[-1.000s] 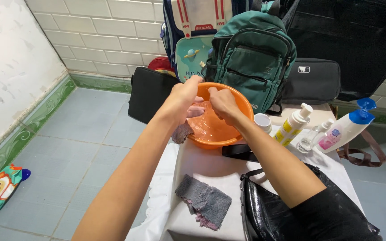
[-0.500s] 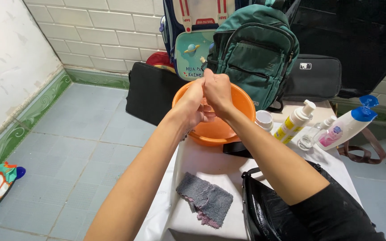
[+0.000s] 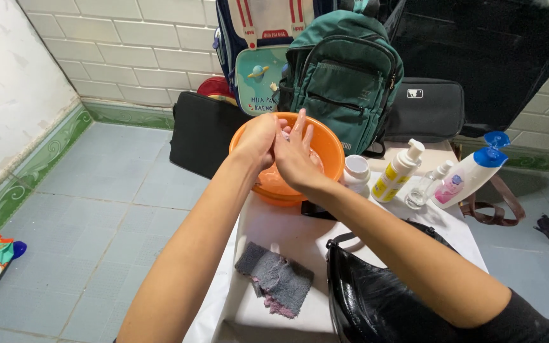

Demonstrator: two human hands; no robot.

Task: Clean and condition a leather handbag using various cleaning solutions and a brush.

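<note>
Both hands are held together over an orange bowl (image 3: 287,184) at the far end of the worktop (image 3: 274,228). The left hand (image 3: 258,138) is curled, fingers bent inward, and is pressed against the right hand (image 3: 295,152). The right hand is held mostly open, its fingers (image 3: 300,124) stretched and pointed up and away toward the bags. Something pale pink is glimpsed between the palms; what it is cannot be told, nor whether it is gripped. The hands are set inside the bowl's rim line, above its hollow; contact with the bowl itself cannot be told.

The bowl is round, so no long axis is shown; it is stood upright, mouth up, on the white-covered worktop, just in front of a green backpack (image 3: 344,76).

A small white jar (image 3: 355,171) is placed just right of the bowl, touching or nearly so. Beside it a white pump bottle with a yellow label (image 3: 398,171) is stood upright, then a small clear bottle (image 3: 428,185), then a white bottle with a blue cap (image 3: 471,171), tilted with its cap up and to the right. A grey folded cloth (image 3: 274,276) with a pink edge is laid on the near part of the worktop, well apart from the hands. A shiny black bag (image 3: 376,298) is seen at the near right, under the right forearm. A black case (image 3: 199,136) is leaned behind the bowl on the left.
</note>
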